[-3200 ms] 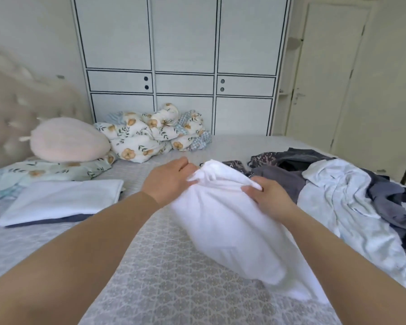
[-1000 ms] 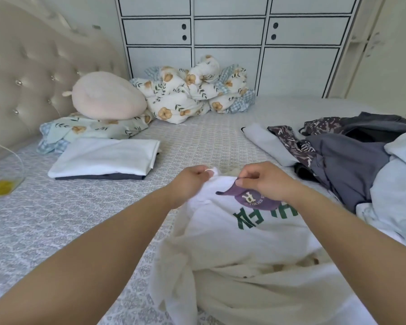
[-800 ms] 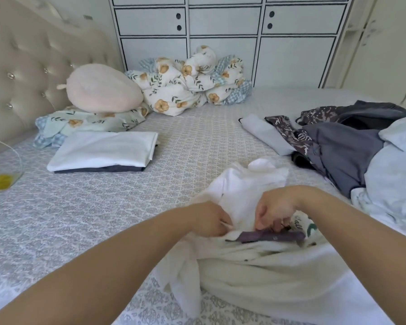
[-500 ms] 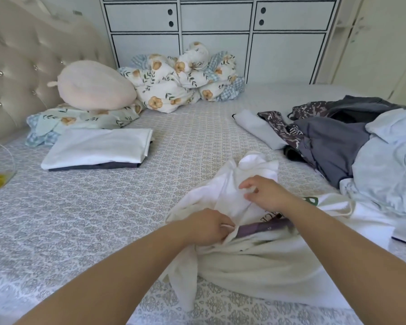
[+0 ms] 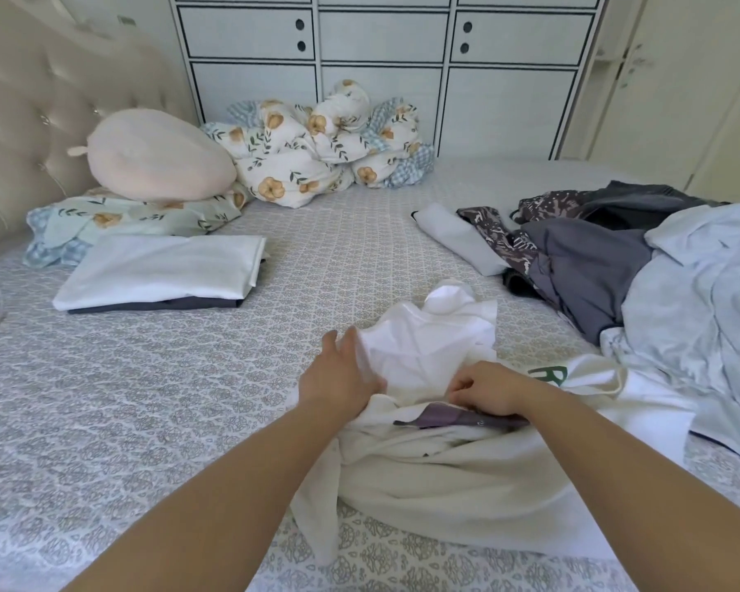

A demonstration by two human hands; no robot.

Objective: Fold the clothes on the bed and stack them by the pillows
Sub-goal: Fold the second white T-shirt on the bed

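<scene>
Head view: white T-shirt (image 5: 436,476) under both hands' grip.

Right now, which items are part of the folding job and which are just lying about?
In the job:
white printed T-shirt, under both hands
left hand
right hand
unfolded clothes pile
folded stack

Lying about:
pink plush cushion
floral pillow
bunched floral duvet

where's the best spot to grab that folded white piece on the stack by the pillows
Take the folded white garment with the dark folded garment under it, by the long near edge, coming in from the bed's bare near side. That edge is straight and unobstructed; the floral pillow crowds the far side.
</scene>
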